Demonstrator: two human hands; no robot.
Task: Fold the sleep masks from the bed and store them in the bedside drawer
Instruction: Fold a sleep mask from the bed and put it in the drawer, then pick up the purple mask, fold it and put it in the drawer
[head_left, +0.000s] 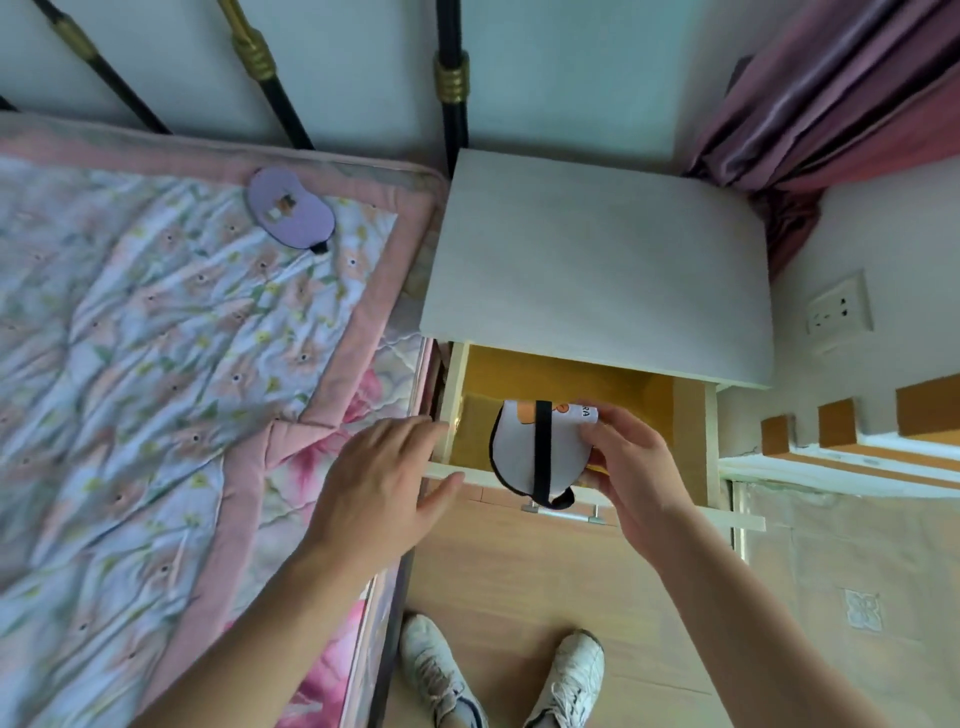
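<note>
A folded white sleep mask (517, 447) with a black edge and a black strap hangs over the open bedside drawer (691, 441), whose inside is yellow-brown. My right hand (631, 467) grips the mask by its right side. To the left, my left hand (387, 478) hovers with fingers spread at the drawer's left front corner and holds nothing. A purple sleep mask (290, 210) lies flat on the floral quilt (156, 364) near the head of the bed.
The white bedside table top (597, 270) stands above the drawer, between the bed and a pink curtain (841, 104). A metal handle (566, 513) runs along the drawer front. Black headboard bars (452, 78) stand behind. My white shoes (498, 675) rest on the wooden floor.
</note>
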